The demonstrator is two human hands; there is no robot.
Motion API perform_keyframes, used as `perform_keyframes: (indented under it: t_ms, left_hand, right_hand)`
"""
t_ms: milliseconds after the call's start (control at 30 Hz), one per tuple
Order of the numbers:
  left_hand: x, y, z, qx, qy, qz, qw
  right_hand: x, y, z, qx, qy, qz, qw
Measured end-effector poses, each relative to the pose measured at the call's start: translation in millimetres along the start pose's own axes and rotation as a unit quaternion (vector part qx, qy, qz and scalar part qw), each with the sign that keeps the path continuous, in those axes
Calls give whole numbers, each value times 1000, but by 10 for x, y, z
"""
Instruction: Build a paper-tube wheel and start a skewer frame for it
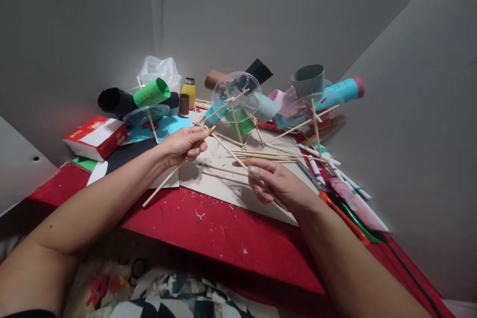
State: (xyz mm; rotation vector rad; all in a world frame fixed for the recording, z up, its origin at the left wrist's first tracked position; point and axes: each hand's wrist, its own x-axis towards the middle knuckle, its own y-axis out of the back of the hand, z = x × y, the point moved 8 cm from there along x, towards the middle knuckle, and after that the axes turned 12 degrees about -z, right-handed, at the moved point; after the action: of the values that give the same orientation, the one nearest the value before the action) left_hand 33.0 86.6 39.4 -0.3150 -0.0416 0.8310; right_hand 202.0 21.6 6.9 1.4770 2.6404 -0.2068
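My left hand (186, 144) is closed in a pinch on a thin wooden stick (164, 184), whose lower end slants down to the left over the table edge. A small yellowish bit shows at the fingertips, too small to name. My right hand (274, 181) is closed around a second wooden stick (227, 149). Its upper end reaches the left fingertips, where the two sticks seem to meet; the exact contact is hidden. Behind the hands stand stick frames (234, 114) bearing a clear plastic disc (219, 92) and coloured paper tubes (152, 92).
Loose sticks (261, 156) lie on a white board (208, 186) over the red table (179, 213). Orange-handled scissors (345, 216) and several markers (354, 184) are at right. A red-and-white box (97, 136), yellow bottle (189, 92) and plastic bag (160, 72) stand left. Grey walls surround the table.
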Motion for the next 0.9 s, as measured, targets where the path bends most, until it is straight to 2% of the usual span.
perform_keyframes:
  t_ms: [467,667,767,900]
  left_hand:
    - [38,96,-42,29,11,3,1000]
    - [40,113,-44,41,22,-3,999]
    - [36,114,-43,42,28,-2,999]
    - [33,113,-33,41,31,-1,999]
  right_hand:
    - [2,155,-23,-59,-15,36,997]
    - [21,160,-20,-167,-27,44,985]
    - [18,179,-31,-224,-27,74,972]
    - [0,203,-84,-270,9,111,956]
